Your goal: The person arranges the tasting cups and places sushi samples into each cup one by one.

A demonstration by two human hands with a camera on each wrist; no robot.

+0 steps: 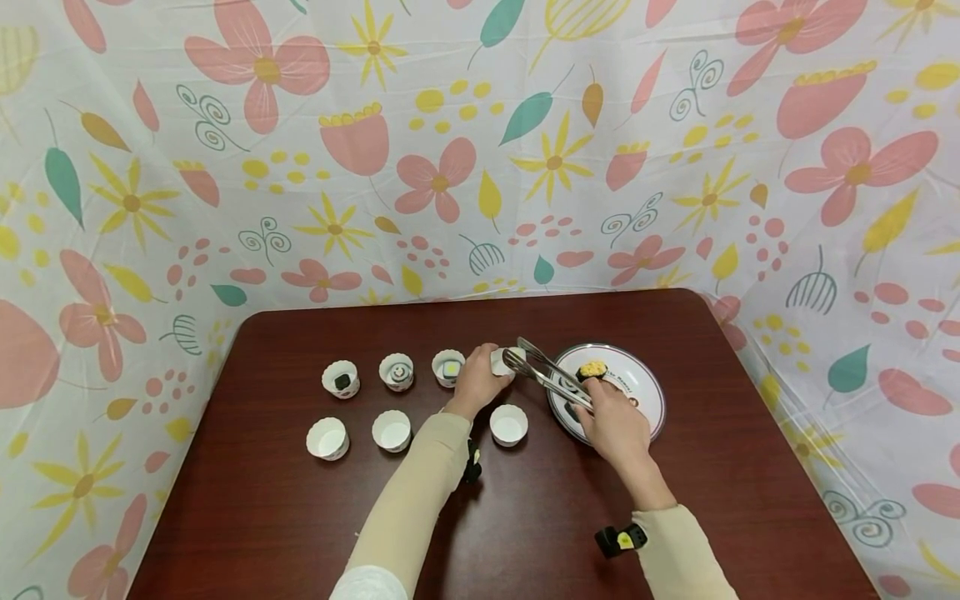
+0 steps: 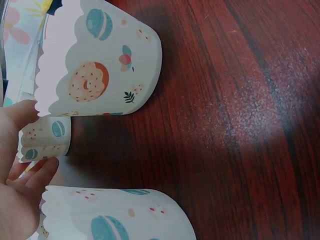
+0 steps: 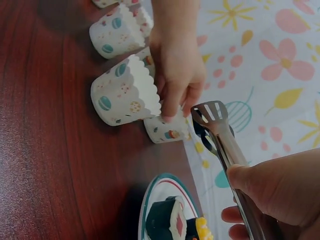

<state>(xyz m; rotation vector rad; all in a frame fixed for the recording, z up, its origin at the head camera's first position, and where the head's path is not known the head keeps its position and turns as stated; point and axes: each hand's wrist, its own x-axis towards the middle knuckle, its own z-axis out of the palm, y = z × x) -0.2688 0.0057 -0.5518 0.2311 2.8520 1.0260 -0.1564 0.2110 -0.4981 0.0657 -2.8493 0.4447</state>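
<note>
In the head view my left hand (image 1: 477,383) holds a white paper baking cup (image 1: 508,362) at the right end of the back row. The left wrist view shows its thumb and fingers about that cup (image 2: 47,137), printed with macarons. My right hand (image 1: 618,422) grips metal tongs (image 1: 551,385), whose slotted tips point left and stand apart near the held cup's rim. Below this hand lies a round plate (image 1: 651,392) bearing toy sushi, including a piece with a yellow top (image 1: 592,369) and a dark-wrapped roll (image 3: 162,218). The hand hides part of the plate.
Three back-row cups hold small pieces: a dark one (image 1: 341,379), a round-patterned one (image 1: 396,372) and a yellow-centred one (image 1: 448,367). Front-row cups (image 1: 327,439) stand nearer me, one (image 1: 508,425) right of my left forearm. A flowered cloth (image 1: 480,167) hangs behind the brown table (image 1: 247,500).
</note>
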